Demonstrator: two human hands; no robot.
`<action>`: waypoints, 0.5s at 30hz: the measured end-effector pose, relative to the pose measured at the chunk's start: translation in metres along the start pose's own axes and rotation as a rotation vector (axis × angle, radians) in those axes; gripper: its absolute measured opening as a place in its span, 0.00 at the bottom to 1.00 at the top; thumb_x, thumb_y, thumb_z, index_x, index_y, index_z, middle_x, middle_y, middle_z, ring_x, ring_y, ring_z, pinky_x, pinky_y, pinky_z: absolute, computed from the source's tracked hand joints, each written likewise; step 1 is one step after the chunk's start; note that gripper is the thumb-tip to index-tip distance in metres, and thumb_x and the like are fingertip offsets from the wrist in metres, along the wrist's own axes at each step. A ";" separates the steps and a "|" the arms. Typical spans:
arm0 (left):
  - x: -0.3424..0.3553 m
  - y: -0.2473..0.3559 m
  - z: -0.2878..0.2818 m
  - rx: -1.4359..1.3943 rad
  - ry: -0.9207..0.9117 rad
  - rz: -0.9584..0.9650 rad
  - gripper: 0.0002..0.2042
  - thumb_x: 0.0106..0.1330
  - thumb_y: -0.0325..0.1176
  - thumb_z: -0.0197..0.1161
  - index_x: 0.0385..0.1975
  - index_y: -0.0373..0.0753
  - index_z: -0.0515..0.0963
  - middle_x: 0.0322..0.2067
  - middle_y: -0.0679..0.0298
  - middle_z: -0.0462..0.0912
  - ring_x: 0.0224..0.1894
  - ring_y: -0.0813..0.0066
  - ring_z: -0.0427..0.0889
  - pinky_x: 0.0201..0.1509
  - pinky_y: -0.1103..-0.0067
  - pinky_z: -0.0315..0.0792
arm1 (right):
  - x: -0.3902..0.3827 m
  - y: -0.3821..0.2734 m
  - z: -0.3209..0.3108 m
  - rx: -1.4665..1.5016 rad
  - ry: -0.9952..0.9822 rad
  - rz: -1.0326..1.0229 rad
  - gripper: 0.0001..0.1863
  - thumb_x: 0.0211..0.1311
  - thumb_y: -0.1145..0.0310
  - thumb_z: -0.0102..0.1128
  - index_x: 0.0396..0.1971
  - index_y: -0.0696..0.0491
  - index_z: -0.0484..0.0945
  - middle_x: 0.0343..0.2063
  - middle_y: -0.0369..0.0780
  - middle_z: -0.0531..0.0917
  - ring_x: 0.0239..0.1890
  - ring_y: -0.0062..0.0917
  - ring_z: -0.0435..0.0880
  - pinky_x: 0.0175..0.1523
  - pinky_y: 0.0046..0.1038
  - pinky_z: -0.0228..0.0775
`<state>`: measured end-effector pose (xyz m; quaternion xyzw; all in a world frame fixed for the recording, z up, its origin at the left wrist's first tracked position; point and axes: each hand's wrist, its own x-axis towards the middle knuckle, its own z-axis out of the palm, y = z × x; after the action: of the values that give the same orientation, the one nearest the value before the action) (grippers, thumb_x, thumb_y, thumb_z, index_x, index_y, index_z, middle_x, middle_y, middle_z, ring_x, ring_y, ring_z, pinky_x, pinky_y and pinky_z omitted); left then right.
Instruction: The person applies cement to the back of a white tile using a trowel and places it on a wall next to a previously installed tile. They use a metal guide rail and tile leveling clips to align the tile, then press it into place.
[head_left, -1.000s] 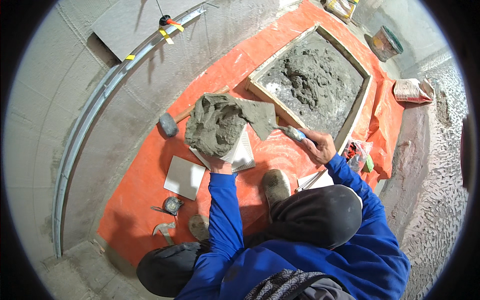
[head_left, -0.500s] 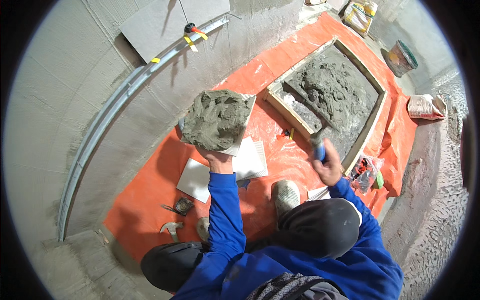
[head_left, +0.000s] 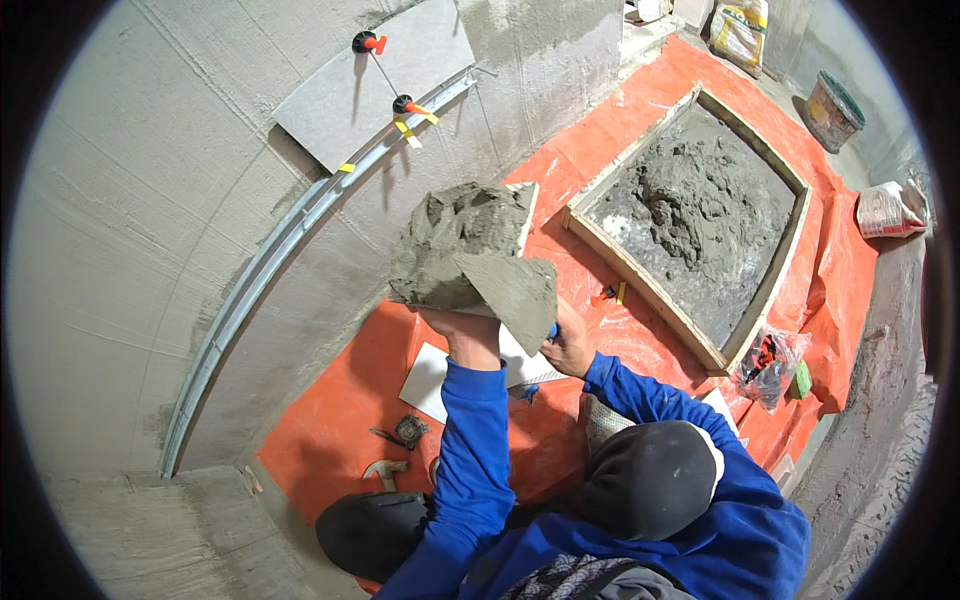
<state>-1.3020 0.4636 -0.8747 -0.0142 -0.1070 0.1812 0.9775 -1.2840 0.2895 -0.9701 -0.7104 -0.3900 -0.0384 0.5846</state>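
My left hand (head_left: 467,335) supports a light tile (head_left: 521,210) from below, heaped with grey mortar (head_left: 450,222). My right hand (head_left: 565,345) grips the blue handle (head_left: 553,330) of a trowel, whose mortar-coated blade (head_left: 515,298) lies against the near right part of the heap. A wooden-framed tray (head_left: 635,264) holding more mortar rests to the right on an orange sheet (head_left: 670,58). White tiles (head_left: 425,375) lie beneath my hands.
A wall tile (head_left: 330,100) with leveling clips sits above a metal rail (head_left: 238,310) at left. A bucket (head_left: 834,112), sacks (head_left: 740,35) and a plastic bag (head_left: 760,370) are at right. A hammer (head_left: 383,470) and tape measure (head_left: 410,432) lie near my knees.
The trowel has moved from the tray to the mortar on the held tile, bringing my right hand leftward. My head view has shifted, showing more of the wall tile.
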 end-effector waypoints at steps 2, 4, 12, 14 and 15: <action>0.003 0.013 0.002 -0.015 0.090 0.022 0.31 0.68 0.54 0.49 0.64 0.39 0.66 0.63 0.53 0.69 0.64 0.53 0.69 0.66 0.54 0.66 | -0.021 0.009 -0.008 0.022 0.036 0.014 0.18 0.41 0.80 0.59 0.37 0.59 0.71 0.30 0.48 0.67 0.33 0.43 0.69 0.41 0.37 0.65; 0.007 0.026 0.004 -0.086 -0.082 -0.064 0.31 0.67 0.53 0.51 0.65 0.39 0.66 0.64 0.53 0.68 0.65 0.51 0.67 0.67 0.53 0.64 | -0.051 0.015 -0.034 -0.083 -0.042 0.163 0.19 0.41 0.79 0.57 0.39 0.58 0.73 0.31 0.48 0.69 0.35 0.44 0.71 0.42 0.39 0.65; -0.006 0.050 -0.002 0.256 -0.156 0.011 0.33 0.69 0.57 0.45 0.68 0.40 0.61 0.67 0.54 0.64 0.68 0.47 0.63 0.70 0.50 0.57 | -0.119 0.005 -0.169 -0.472 0.260 0.475 0.20 0.44 0.80 0.59 0.43 0.58 0.74 0.30 0.47 0.76 0.32 0.37 0.77 0.41 0.33 0.71; -0.010 0.044 -0.002 0.232 -0.135 0.032 0.33 0.69 0.57 0.45 0.68 0.40 0.61 0.68 0.54 0.63 0.68 0.47 0.62 0.71 0.50 0.57 | -0.117 0.008 -0.204 -0.557 0.304 0.562 0.21 0.49 0.77 0.59 0.47 0.55 0.74 0.29 0.47 0.80 0.31 0.37 0.82 0.40 0.33 0.73; -0.013 0.038 -0.003 0.550 0.286 0.315 0.33 0.70 0.57 0.45 0.69 0.41 0.61 0.68 0.54 0.62 0.68 0.46 0.61 0.72 0.50 0.55 | -0.114 0.014 -0.216 -0.599 0.314 0.638 0.20 0.50 0.75 0.59 0.47 0.54 0.74 0.29 0.47 0.81 0.31 0.37 0.82 0.40 0.34 0.74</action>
<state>-1.3260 0.4941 -0.8827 0.2082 0.0873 0.3478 0.9100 -1.2680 0.0453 -0.9718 -0.9180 -0.0305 -0.0745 0.3882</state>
